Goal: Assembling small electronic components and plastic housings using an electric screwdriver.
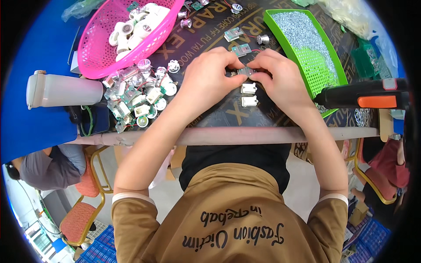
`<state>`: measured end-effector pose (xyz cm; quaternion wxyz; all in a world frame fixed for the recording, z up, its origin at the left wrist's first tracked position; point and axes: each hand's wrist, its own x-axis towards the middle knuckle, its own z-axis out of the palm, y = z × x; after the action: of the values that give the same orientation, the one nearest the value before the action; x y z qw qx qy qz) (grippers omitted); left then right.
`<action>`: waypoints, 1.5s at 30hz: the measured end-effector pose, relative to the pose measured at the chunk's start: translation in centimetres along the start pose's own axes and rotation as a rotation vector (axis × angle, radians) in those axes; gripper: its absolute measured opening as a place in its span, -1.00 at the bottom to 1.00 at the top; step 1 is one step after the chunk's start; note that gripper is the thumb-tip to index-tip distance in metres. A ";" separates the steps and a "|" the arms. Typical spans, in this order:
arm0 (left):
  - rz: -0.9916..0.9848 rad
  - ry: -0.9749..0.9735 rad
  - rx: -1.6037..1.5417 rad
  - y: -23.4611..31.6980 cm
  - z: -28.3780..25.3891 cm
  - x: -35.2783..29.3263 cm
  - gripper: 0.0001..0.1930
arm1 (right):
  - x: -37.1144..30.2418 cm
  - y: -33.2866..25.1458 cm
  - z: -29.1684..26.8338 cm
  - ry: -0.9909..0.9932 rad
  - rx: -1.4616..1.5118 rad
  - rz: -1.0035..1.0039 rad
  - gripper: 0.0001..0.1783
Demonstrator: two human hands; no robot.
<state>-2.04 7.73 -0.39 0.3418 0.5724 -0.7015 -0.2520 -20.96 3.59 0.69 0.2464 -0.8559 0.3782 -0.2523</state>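
Observation:
Between my fingertips, at the middle of the dark tabletop, is a small green circuit board (247, 70). My left hand (214, 72) pinches its left side with thumb and forefinger. From the other side my right hand (279, 74) closes on the same board with thumb and fingertips. Just beyond it lie two similar boards on white holders, a nearer one (240, 50) and a farther one (233, 33), wired to small silvery lamp cups (262, 39). On the near side, two white plastic battery holders (249, 101) sit in line.
A pink basket (94, 52) of white lamp housings stands at the far left. In front of it is a heap of wired lamp parts (136, 96), beside a translucent bottle (66, 90). To the right are a green tray (302, 57) of small screws and a black-and-orange power screwdriver (364, 96).

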 end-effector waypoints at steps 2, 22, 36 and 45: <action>-0.023 -0.010 -0.020 0.0 0.1 0.0 -0.76 | -0.2 0.1 0.0 0.022 0.021 -0.005 -0.82; -0.024 -0.007 0.006 0.1 -0.1 -0.1 -0.70 | -0.3 0.4 0.5 0.092 0.017 -0.094 -0.79; -0.001 0.000 -0.016 0.0 0.1 -0.3 -0.76 | -0.4 -0.1 0.2 0.049 -0.039 -0.074 -0.83; -0.039 -0.031 -0.010 0.0 -0.3 -0.2 -0.74 | -0.6 0.0 0.6 0.090 0.244 0.090 -0.58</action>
<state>-1.80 7.95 -0.22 0.3285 0.5804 -0.6941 -0.2709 -20.94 4.18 0.05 0.3426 -0.7895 0.3933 -0.3235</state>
